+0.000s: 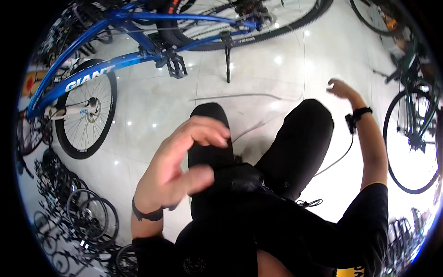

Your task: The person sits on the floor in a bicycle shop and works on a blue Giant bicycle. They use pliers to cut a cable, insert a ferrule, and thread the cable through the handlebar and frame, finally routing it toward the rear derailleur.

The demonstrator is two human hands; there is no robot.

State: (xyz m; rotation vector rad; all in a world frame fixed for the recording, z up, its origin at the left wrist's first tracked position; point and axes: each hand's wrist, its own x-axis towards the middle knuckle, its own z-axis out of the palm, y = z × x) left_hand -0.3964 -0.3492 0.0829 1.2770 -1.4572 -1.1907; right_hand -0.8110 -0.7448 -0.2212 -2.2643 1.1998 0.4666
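My left hand [182, 159] hangs over my left thigh, its thumb and fingers curved apart with nothing between them. Farther out on the right, my right hand [340, 89] is raised past my right knee. Its fingers bend loosely, a small gap shows by the thumb, and I make out nothing held. A blue bicycle [138, 56] stands on its kickstand [228, 64] in front of me, touched by neither hand. Thin grey cables lie on the floor between the bicycle and my knees: a longer one [244, 95] and a shorter piece [249, 128].
The bicycle's pedal [176, 64] juts toward me. Its front wheel [74, 150] is turned at the left. Several bicycles crowd the left side; a dark bicycle [410, 101] stands at the right. A black device [351, 123] on my right wrist trails a thin cable.
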